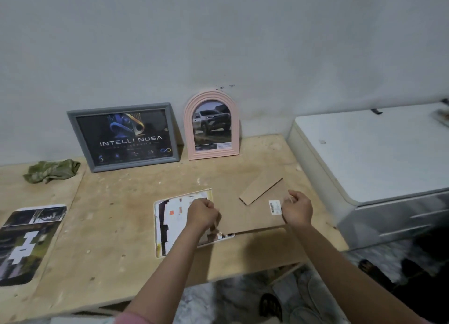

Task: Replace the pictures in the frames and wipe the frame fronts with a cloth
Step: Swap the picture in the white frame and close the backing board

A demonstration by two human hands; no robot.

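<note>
Both hands, left and right, grip the backing board face-down on the worktop, while two frames stand filled and the cloth lies unused.

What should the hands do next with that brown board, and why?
Probably lift the brown backing board clear. The left hand and right hand grip its two sides, and it is raised over the picture lying on the wooden table.

Grey frame; pink arched frame; olive cloth (mottled); brown backing board.
</note>
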